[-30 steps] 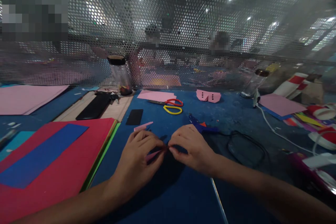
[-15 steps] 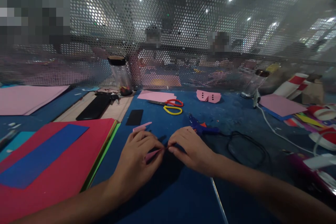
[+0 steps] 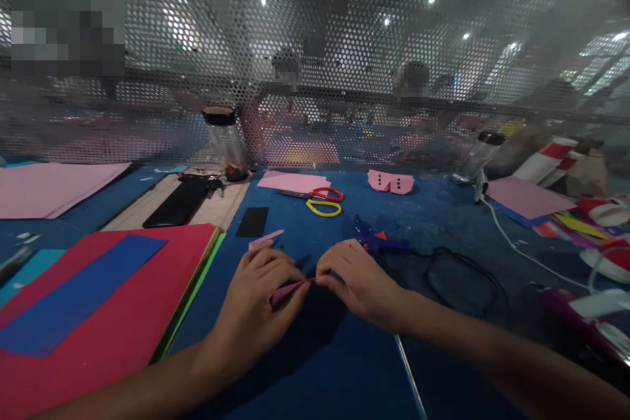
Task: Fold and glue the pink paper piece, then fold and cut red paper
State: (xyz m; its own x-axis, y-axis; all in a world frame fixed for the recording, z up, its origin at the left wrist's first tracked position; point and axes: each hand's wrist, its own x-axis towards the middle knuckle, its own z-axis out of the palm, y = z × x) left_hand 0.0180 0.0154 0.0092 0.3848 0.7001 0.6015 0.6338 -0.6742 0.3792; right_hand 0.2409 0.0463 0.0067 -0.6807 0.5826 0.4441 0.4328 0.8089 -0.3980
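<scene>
A small folded pink paper strip (image 3: 290, 289) is pinched between both my hands, low over the blue table (image 3: 315, 367). My left hand (image 3: 258, 305) grips its left end with curled fingers. My right hand (image 3: 357, 279) pinches its right tip with thumb and forefinger. Another pink paper scrap (image 3: 266, 239) lies just beyond my left hand. A blue glue gun (image 3: 377, 239) lies right behind my right hand, its black cord (image 3: 460, 282) looping off to the right.
A stack of red and blue sheets (image 3: 93, 295) lies at left. Scissors (image 3: 319, 200), pink paper (image 3: 293, 180), a black card (image 3: 252, 221), a phone (image 3: 177, 201) and a folded pink shirt shape (image 3: 390, 180) sit further back. A perforated metal screen (image 3: 315, 59) closes the far edge. Paper clutter fills the right.
Both hands have stayed in place, only shifting their fingers slightly on the pink strip, which now shows a little flatter between them.
</scene>
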